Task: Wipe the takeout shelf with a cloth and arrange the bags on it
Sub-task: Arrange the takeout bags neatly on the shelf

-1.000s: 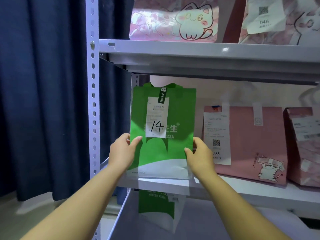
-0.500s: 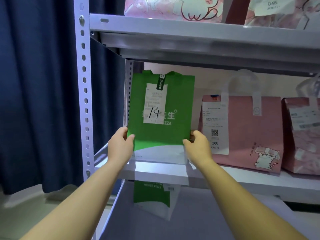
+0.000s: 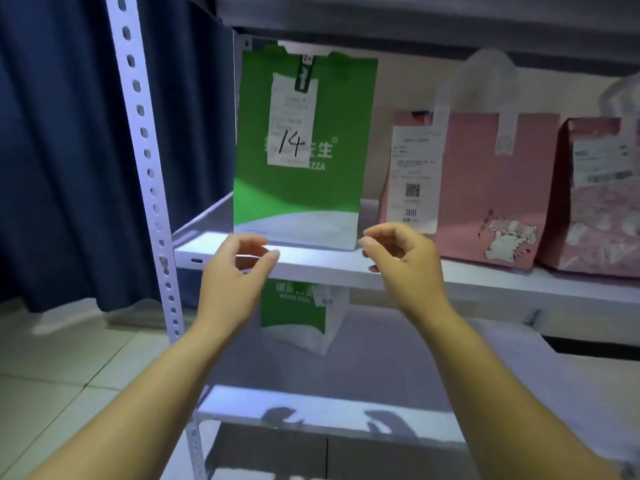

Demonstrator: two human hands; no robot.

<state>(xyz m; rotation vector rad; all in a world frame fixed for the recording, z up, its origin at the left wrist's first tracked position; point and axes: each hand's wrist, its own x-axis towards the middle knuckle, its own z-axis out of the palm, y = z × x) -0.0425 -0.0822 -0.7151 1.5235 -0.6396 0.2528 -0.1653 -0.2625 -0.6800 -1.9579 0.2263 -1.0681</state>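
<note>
Left hand [image 3: 235, 271] and right hand [image 3: 405, 265], loosely curled and empty, had best leave the upright green-and-white paper bag [image 3: 301, 192] alone and square the pink paper bag [image 3: 485, 202] at its three o'clock.

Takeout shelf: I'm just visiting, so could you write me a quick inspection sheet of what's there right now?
Surface: white metal shelf, with bags standing on it.
Job's things: green bag marked 14, upright at the left end; pink bag to its right, with a gap between them; second pink bag at the right edge of view; no cloth seen.
Clutter: another green bag on the shelf below.
Grip: left hand and right hand at the shelf's front edge, fingers loosely curled, holding nothing.
Cables: nothing seen.
Surroundings: dark blue curtain on the left, perforated post, tiled floor.
</note>
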